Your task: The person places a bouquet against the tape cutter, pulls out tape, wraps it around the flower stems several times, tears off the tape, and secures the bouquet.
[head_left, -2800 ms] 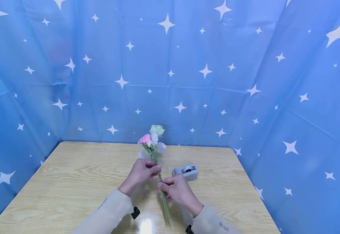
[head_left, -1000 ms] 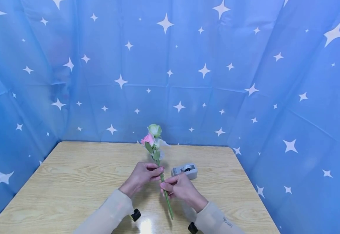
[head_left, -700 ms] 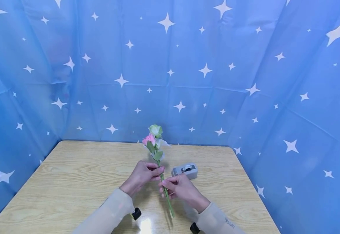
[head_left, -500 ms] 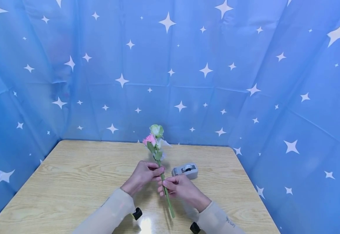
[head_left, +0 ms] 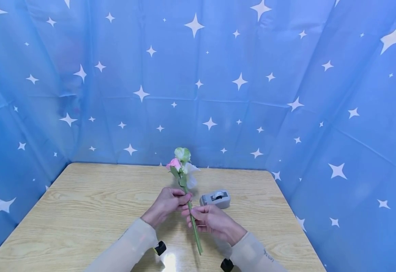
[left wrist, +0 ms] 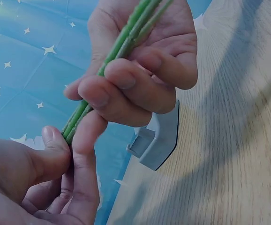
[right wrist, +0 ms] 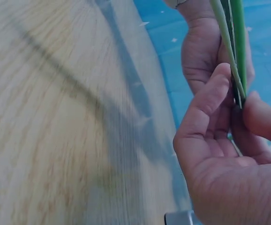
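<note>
Several green stems lie together in a bundle, leaning with the blooms away from the person. At its far end are a pale green bloom, a pink rose and white petals. The left hand pinches the stems just below the leaves, between thumb and fingers. Lower down, the right hand holds the same stems with thumb and curled fingers. The part of the stems within the grips is hidden.
A grey tape dispenser stands on the wooden table just beyond the right hand. A blue curtain with white stars hangs behind the table and along both sides.
The bundle has swung slightly to the right since the earliest frame, and the blooms have turned, showing the white petals on the right. Both hands have shifted a little to the right, still holding the stems.
</note>
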{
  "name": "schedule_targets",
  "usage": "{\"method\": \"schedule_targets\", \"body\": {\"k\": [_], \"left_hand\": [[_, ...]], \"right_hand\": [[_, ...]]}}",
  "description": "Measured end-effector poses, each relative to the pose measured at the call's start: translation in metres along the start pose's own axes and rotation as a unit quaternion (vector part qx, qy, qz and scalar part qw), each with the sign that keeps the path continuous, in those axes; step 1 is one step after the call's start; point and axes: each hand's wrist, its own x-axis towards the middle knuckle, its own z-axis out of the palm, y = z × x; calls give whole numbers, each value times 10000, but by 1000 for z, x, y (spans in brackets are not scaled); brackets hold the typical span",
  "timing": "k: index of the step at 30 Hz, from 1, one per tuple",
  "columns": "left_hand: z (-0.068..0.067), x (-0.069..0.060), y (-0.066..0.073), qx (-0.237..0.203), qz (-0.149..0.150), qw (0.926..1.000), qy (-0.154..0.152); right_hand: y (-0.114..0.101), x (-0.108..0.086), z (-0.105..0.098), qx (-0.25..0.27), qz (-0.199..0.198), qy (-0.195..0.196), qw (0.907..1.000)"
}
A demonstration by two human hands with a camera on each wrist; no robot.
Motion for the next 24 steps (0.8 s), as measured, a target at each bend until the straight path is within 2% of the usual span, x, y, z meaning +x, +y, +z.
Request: {"method": "schedule_targets", "body": {"k": [12,19,24], "left_hand": [[-2,2,-3,-690,-6,9967,-429],[-2,1,-4,-1036,-211,9926,-601],[-4,-1,-3,-1072,-288,9917,-652]], "right_hand": [[-1,2,-6,192,-62,-70,9998],[-1,2,-6,181,-130,-105,9997],[-1,1,-5,46,-240,86,9997]]}}
